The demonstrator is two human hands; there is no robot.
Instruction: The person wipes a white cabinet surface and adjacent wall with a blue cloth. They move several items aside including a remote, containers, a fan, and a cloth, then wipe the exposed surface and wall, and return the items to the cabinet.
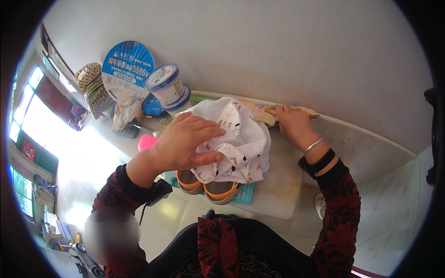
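A crumpled white cloth item (243,128) with mesh panels and small printed figures lies in a heap in front of me. My left hand (189,142) rests over its left side, thumb spread away from the fingers. Close to the wall, my right hand (293,123) has its fingers curled over colourful printed papers (306,111); its fingertips are partly hidden. A beige rounded piece (265,118) lies between that hand and the cloth. Below the cloth stand a pair of grey-brown shoes with orange straps (220,194), partly covered by it.
Two stacked tubs with blue lids (165,83), a round blue-and-white fan (128,69) and a patterned cap (93,87) stand against the wall. A remote control (126,132) and a pink object (147,141) lie left. A teal box (245,194) sits by the shoes.
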